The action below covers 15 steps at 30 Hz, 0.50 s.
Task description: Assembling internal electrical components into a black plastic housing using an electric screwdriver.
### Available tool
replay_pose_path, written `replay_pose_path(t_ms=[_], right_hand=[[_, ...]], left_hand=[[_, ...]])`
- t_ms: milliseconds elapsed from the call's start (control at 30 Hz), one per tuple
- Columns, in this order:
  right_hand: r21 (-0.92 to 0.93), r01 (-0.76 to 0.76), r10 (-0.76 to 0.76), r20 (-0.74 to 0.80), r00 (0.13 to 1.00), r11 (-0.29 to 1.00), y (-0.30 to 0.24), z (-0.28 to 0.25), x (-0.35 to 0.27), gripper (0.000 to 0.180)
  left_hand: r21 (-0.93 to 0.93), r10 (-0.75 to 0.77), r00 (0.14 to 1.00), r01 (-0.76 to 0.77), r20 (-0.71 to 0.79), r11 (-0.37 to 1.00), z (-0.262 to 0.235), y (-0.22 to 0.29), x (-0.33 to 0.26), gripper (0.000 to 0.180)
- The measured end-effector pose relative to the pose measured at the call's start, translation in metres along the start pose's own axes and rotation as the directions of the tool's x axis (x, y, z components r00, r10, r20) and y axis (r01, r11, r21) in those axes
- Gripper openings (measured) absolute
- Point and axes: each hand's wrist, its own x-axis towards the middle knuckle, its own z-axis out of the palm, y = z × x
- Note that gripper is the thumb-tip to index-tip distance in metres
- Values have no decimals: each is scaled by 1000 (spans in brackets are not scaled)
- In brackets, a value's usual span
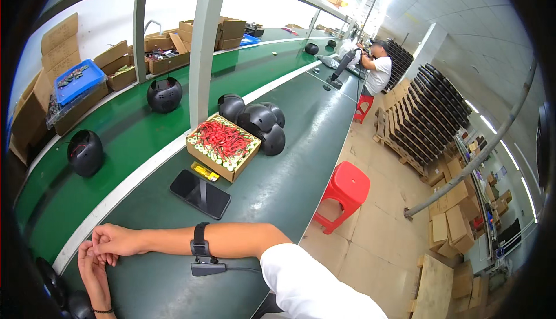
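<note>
At the lower left, over the edge of the dark green worktable, my two hands meet. My right hand has thumb and fingers pinched together, and a black strap with a small device sits on that forearm. My left hand is curled up against the right fingertips; a dark bracelet circles its wrist. Whatever lies between the fingers is too small or hidden to name. Black rounded shells stand beside my left hand. A black phone lies on the table beyond my right forearm.
A cardboard box of red-wired parts stands by several black shells, with a yellow item beside it. Single shells sit on the green conveyor. A metal post rises nearby. A red stool stands right; a person sits farther off.
</note>
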Motion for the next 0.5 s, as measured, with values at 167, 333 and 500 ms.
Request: replay_pose_path(t_ms=[167, 333, 500], right_hand=[[19, -2, 2, -13, 1000, 1000, 4, 10, 7, 23], [31, 24, -24, -2, 1000, 999, 7, 6, 11, 24], [17, -32, 31, 68, 997, 999, 13, 17, 26, 30]], left_hand=[[7, -11, 999, 10, 47, 1000, -4, 8, -3, 26], [33, 35, 997, -33, -70, 999, -3, 1, -2, 26], [98, 10, 993, 2, -114, 995, 17, 37, -21, 27]])
